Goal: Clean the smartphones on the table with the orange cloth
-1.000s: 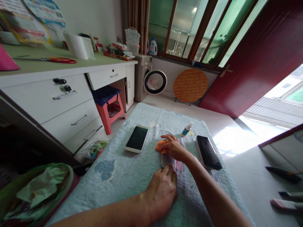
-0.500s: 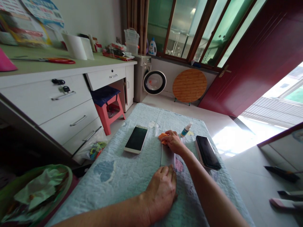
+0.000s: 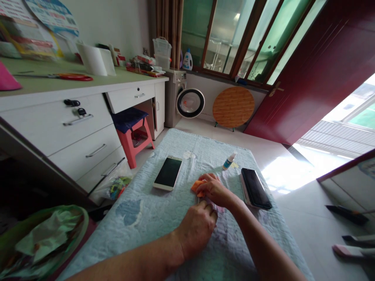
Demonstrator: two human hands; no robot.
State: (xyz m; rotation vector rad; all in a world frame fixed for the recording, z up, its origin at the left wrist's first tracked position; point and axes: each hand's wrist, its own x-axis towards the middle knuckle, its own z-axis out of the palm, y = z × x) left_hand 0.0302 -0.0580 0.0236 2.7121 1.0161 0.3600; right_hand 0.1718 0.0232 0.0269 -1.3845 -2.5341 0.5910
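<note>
My right hand [image 3: 215,190] is closed on an orange cloth [image 3: 197,188], pressing it against a thin, pale phone [image 3: 206,199]. Most of this phone is hidden under both hands. My left hand [image 3: 200,224] grips its near end with curled fingers, just below the right hand. To the left, a white-framed phone [image 3: 168,173] lies with its dark screen up. Beyond my right hand stands a small spray bottle [image 3: 228,161] with a white cap. A black phone [image 3: 256,188] rests on a stack at the right.
A pale blue quilted cover [image 3: 152,218] lies over the table. Left of it are a bin [image 3: 84,226] with crumpled tissue, a red stool [image 3: 134,136] and a white desk [image 3: 88,136]. A washing machine [image 3: 174,97] with an open door stands at the back.
My right hand has drawn the orange cloth along the pale phone towards me, close to my left hand. The left hand keeps its place at the near end.
</note>
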